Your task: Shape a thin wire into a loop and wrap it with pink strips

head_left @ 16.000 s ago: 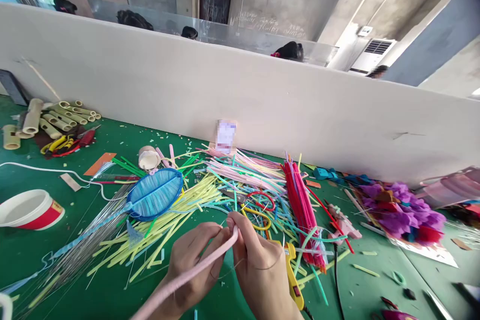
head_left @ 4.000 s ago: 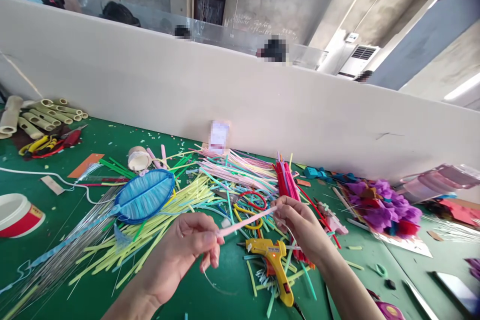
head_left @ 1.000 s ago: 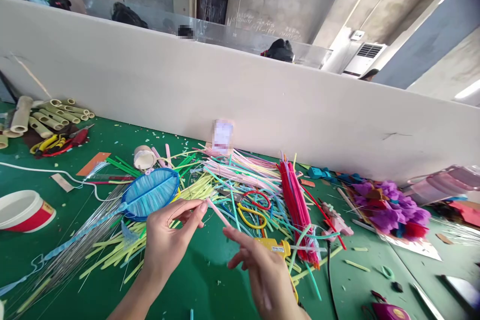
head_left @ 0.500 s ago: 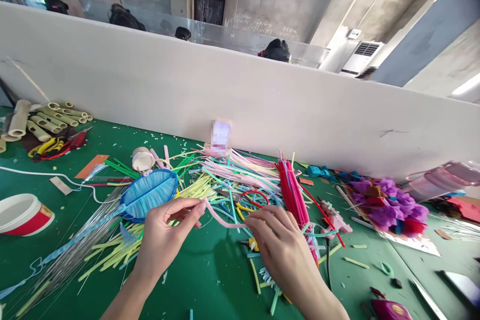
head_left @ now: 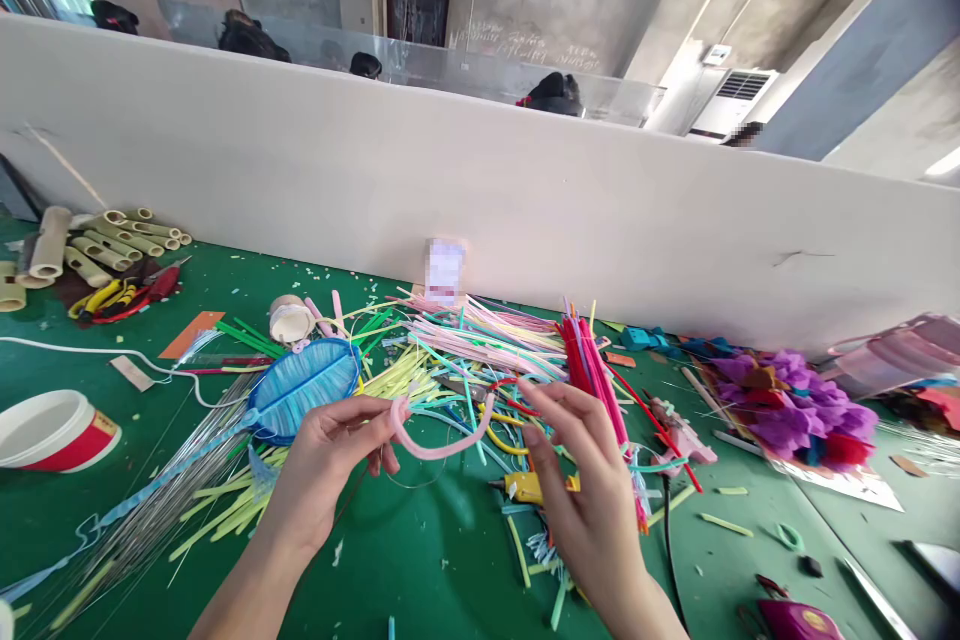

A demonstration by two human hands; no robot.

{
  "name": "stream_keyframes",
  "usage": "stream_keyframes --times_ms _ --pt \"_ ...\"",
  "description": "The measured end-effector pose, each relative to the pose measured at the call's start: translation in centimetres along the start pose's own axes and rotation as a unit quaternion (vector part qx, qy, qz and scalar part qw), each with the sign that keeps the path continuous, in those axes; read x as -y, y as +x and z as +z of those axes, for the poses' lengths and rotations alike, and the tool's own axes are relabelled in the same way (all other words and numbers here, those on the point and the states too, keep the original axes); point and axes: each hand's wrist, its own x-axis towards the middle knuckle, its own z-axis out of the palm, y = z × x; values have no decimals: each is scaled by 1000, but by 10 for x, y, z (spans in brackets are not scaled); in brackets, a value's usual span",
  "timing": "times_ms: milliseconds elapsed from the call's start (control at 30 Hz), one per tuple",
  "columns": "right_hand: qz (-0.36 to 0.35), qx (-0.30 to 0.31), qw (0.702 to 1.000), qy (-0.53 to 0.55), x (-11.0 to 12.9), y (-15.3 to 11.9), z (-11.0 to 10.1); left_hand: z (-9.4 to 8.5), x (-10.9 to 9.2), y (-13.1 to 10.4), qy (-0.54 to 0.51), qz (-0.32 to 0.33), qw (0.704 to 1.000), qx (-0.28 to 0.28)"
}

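Between thumb and fingers, my left hand (head_left: 341, 455) pinches one end of a pink foam-like strip (head_left: 442, 450), which curves in a U above the table. A thin wire hangs in a loop below it. The strip's other end stands free, a little left of my right hand (head_left: 581, 475), whose fingers are spread with nothing in them. Behind my left hand lies a blue leaf-shaped piece (head_left: 307, 385) with a wrapped stem. A yellow glue gun (head_left: 525, 487) is partly hidden by my right hand.
Pink strips (head_left: 487, 345), a red bundle (head_left: 592, 370) and thin wires (head_left: 165, 490) cover the green table. A paper cup (head_left: 56, 430), cut bamboo tubes (head_left: 112, 245) and pliers (head_left: 101, 298) are at left. Purple pieces (head_left: 795, 400) lie right. A white partition (head_left: 480, 170) stands behind.
My right hand has let go of the pink strip and opened, moving slightly right and down. The strip has bent from a shallow curve into a U. My left hand still holds it.
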Motion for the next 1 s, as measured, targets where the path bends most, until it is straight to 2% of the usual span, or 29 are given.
stream_keyframes --times_ms 33,67,100,167,233,267,300,367,500,600,800,1000 --pt "86 -4 994 67 -2 1 -2 0 0 1 -14 -8 1000 4" --pt "178 7 974 140 -3 2 -4 1 0 2 -25 -15 1000 11" --pt "265 36 940 214 -3 4 -4 2 1 3 -32 -21 999 19" --pt "389 120 845 347 -3 9 -4 6 2 3 -39 -30 998 39" --pt "434 186 765 438 -2 12 -1 10 3 2 -45 -39 997 58" --pt "440 199 745 461 -1 13 1 12 4 2 -50 -44 996 67" --pt "441 202 737 470 -1 15 2 12 4 1 -58 -46 994 75" --pt "440 194 743 466 -4 18 5 12 4 -2 -80 -52 990 102" --pt "420 150 782 437 -22 32 2 7 4 -8 -114 -72 975 178" --pt "390 115 807 428 -38 41 -7 4 5 -11 -105 -83 970 201" --pt "353 104 869 331 -54 35 -18 6 10 -11 -125 -79 975 168" --pt "363 140 881 271 -51 18 -9 7 14 -10 -165 -60 972 153"
